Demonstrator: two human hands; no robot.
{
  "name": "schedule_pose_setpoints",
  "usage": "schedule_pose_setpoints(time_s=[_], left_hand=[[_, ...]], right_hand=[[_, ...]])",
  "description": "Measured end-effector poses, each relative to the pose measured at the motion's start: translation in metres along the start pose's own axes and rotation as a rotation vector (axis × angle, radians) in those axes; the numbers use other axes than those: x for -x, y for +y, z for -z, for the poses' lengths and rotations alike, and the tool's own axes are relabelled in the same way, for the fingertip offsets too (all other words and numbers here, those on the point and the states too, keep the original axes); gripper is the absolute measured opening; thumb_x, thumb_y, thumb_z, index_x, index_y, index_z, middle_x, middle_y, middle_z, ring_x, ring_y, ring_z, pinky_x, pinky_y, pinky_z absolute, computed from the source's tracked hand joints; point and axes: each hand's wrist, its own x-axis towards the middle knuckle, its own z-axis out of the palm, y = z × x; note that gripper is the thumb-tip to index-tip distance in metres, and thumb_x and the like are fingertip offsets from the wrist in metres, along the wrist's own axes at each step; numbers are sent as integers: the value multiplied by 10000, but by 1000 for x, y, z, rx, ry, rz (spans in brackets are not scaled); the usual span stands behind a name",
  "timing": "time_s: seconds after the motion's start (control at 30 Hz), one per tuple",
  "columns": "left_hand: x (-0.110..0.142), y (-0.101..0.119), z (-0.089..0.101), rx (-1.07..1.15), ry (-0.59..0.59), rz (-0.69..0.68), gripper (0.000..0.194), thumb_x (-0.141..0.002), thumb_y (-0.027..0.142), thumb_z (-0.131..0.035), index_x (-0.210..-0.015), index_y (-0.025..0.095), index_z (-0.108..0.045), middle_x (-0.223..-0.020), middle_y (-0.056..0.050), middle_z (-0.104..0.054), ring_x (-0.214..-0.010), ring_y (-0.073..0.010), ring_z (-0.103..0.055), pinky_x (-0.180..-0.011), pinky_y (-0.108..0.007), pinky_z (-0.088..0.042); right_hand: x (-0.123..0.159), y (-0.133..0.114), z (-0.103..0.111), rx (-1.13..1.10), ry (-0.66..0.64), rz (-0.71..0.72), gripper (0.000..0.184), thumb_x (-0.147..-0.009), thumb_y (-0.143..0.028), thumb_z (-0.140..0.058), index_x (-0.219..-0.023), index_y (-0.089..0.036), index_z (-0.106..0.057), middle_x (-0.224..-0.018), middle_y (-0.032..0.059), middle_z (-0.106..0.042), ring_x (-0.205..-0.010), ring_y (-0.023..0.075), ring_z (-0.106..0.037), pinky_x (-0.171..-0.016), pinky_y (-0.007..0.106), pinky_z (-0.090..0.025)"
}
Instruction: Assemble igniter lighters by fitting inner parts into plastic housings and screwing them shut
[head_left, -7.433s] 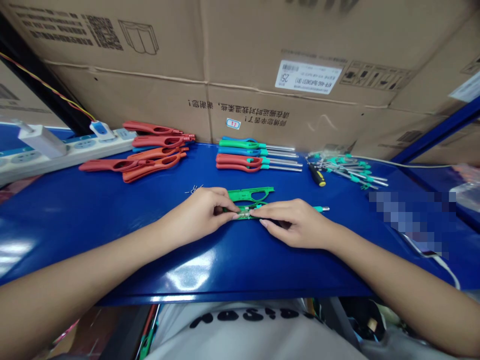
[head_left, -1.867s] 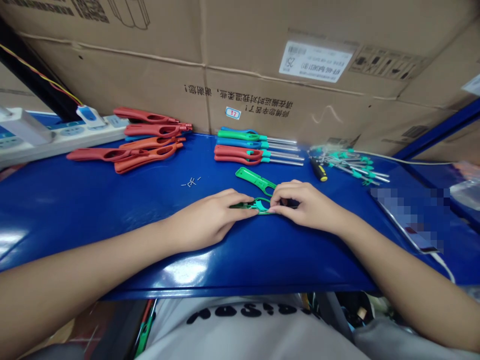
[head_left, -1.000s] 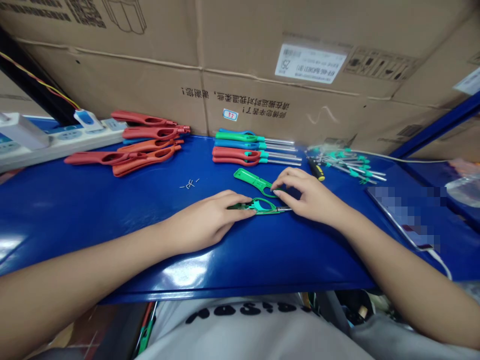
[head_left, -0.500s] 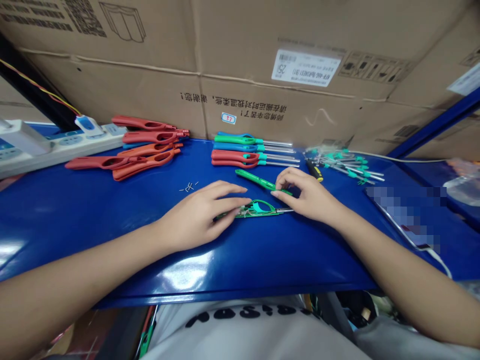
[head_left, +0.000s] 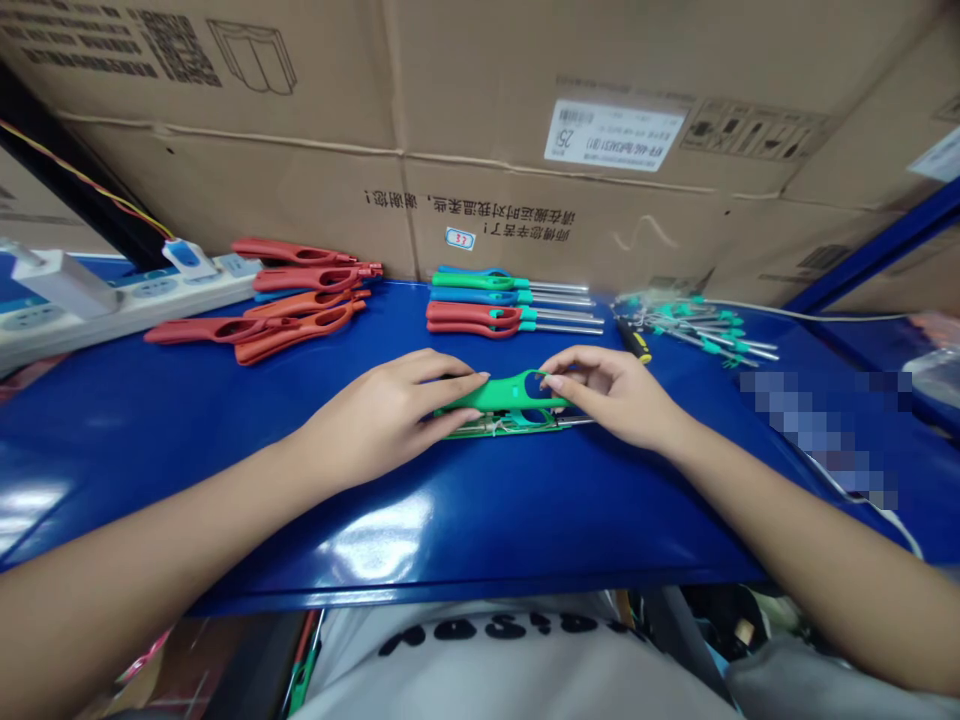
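A green plastic handle shell (head_left: 501, 393) is held just over a second green shell half (head_left: 504, 427) that lies on the blue table (head_left: 225, 420) with wires and a metal tube inside it. My left hand (head_left: 390, 415) pinches the left end of the upper shell with thumb and fingers. My right hand (head_left: 611, 393) pinches its right end, by the finger hole.
Red and orange handle shells (head_left: 289, 300) lie at the back left beside a white power strip (head_left: 127, 295). Finished lighters (head_left: 502, 300) lie in a row at the back centre. A screwdriver (head_left: 634, 341) and several metal tubes (head_left: 701, 335) lie at the right. Cardboard boxes (head_left: 480, 140) form the back wall.
My right hand lifted the loose green shell from behind and brought it over the half on the table. My left hand shifted from pressing that half to gripping the upper shell's left end.
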Motion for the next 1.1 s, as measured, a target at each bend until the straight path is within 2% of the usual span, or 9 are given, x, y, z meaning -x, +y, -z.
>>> schedule_pose_setpoints(time_s=[0.1, 0.17, 0.27, 0.33, 0.47, 0.67, 0.83, 1.1], left_hand=[[0, 0, 3, 14, -44, 22, 341, -990, 345, -576, -1249, 143, -667, -1178, -110, -692, -1012, -221, -688, -889, -343, -574], [0, 0, 5, 39, -90, 39, 332, -996, 348, -566, -1236, 146, -673, -1159, -101, -692, -974, -206, -695, -876, -325, -570], [0, 0, 7, 73, -167, 45, 325, -999, 363, -556, -1229, 167, -678, -1126, -78, -695, -931, -190, -698, -858, -309, -562], [0, 0, 8, 68, -209, 51, 319, -999, 378, -552, -1217, 188, -686, -1105, -63, -703, -908, -188, -702, -838, -307, -560], [1, -2, 9, 7, -251, 69, 319, -990, 395, -556, -1213, 213, -695, -1091, -67, -718, -915, -208, -706, -830, -320, -557], [0, -3, 8, -6, -298, 62, 285, -971, 361, -583, -1175, 210, -713, -1044, -70, -722, -930, -221, -691, -835, -338, -553], [0, -2, 7, -5, -323, 82, 282, -961, 354, -599, -1180, 214, -709, -1055, -66, -721, -948, -222, -686, -850, -339, -546], [1, -3, 3, -6, -323, 95, 283, -957, 371, -616, -1173, 212, -706, -1058, -62, -715, -959, -223, -678, -851, -338, -538]], right_hand=[[1, 2, -1, 62, -45, 42, 207, -912, -373, -617, -1057, -232, -662, -974, 51, -676, -825, 192, -659, -705, 352, -540], [3, 1, 0, 207, -74, 146, 249, -947, -362, -580, -1151, -237, -649, -1025, 57, -653, -850, 186, -637, -744, 357, -527], [5, -2, 1, 436, -137, 325, 338, -903, -378, -674, -1204, -228, -637, -1058, 60, -632, -905, 193, -611, -826, 366, -508], [6, -3, 1, 497, -167, 382, 378, -876, -384, -717, -1205, -222, -626, -1078, 64, -630, -957, 204, -608, -860, 365, -501], [4, -3, -2, 570, -193, 394, 325, -920, -390, -665, -1195, -225, -613, -1076, 74, -638, -997, 223, -597, -874, 373, -492], [5, -1, -6, 639, -217, 391, 306, -910, -397, -679, -1166, -239, -620, -1133, 91, -642, -1078, 258, -571, -954, 429, -441], [5, -1, -6, 684, -224, 381, 298, -913, -401, -670, -1153, -228, -630, -1126, 93, -641, -1070, 259, -564, -941, 429, -426], [5, 0, -6, 657, -236, 355, 290, -907, -390, -681, -1145, -234, -623, -1159, 84, -633, -1103, 254, -566, -962, 428, -420]])
